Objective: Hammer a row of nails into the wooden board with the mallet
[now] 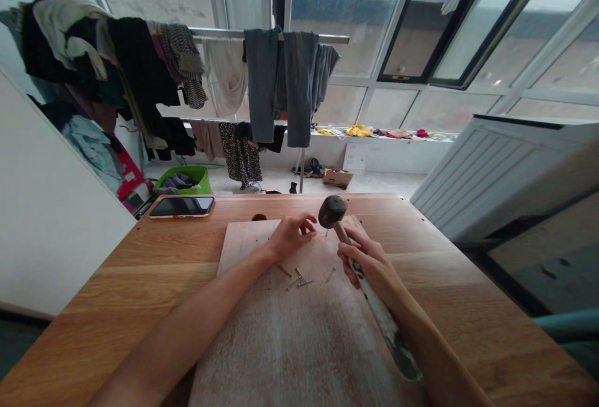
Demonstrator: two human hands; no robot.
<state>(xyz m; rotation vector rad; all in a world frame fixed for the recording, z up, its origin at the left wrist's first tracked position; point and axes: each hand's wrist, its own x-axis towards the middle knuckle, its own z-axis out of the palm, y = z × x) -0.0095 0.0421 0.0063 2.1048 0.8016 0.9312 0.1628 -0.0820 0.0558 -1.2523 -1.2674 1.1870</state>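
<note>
In the head view, my right hand is wrapped around the pale, worn handle of a hammer. Its dark, rounded head is raised over the far part of a wooden board. Just below the head, a thin nail stands upright on the board. My left hand rests close to the left of that nail, its fingers loosely bent and apart, with nothing visible in them. Several loose nails lie in a small pile nearer me, and a single nail lies to their right.
The board lies on a wooden table. A phone is at the table's far left, and a small round brown object sits behind the board. Beyond are hanging clothes, a green basin and a white panelled unit at the right.
</note>
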